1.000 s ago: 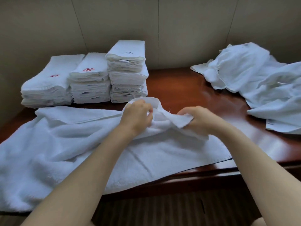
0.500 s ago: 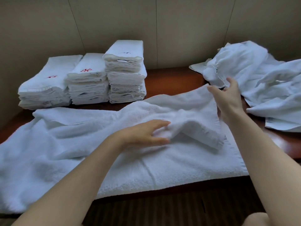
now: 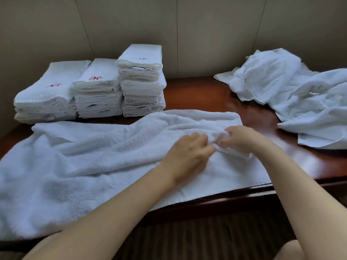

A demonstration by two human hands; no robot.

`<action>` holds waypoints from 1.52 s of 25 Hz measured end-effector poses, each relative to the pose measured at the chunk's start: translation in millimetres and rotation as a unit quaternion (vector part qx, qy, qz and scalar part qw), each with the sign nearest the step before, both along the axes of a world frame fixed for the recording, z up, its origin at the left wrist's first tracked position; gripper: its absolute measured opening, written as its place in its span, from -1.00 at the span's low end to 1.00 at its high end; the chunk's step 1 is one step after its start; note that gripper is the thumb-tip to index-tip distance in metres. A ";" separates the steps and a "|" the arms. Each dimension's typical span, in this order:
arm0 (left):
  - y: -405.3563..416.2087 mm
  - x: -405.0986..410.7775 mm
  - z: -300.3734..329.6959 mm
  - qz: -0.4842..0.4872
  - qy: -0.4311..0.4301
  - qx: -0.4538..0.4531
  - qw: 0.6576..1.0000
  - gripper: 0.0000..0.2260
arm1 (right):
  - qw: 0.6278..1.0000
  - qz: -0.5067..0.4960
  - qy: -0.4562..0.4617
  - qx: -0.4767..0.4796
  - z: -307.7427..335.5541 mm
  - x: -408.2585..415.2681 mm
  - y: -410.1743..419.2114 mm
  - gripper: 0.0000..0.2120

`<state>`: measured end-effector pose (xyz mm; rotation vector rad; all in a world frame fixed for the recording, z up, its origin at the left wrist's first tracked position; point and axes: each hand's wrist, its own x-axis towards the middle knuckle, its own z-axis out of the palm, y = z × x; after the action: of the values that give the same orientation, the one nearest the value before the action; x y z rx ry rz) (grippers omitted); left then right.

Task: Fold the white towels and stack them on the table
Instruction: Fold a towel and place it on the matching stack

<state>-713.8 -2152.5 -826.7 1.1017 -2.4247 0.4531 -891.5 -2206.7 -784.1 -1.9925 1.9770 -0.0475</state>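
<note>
From the head camera we see a large white towel (image 3: 90,156) spread across the near side of the wooden surface (image 3: 206,94). Our left hand (image 3: 189,154) and right hand (image 3: 242,137) meet at a raised fold near its right end, both pinching the cloth. Three folded stacks (image 3: 97,87) stand behind at left; an unfolded heap (image 3: 293,94) lies at right.
</note>
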 end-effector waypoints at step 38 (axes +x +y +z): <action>170.3 356.9 69.6 0.409 0.555 0.405 0.600 -0.54 | 0.886 0.425 -0.033 -0.183 -19.1 366.1 79.8 -0.70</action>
<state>-357.0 -1982.2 -757.0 1.9741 -0.7837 -0.9881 -525.4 -2126.8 -803.2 -2.8789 0.9415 -0.2873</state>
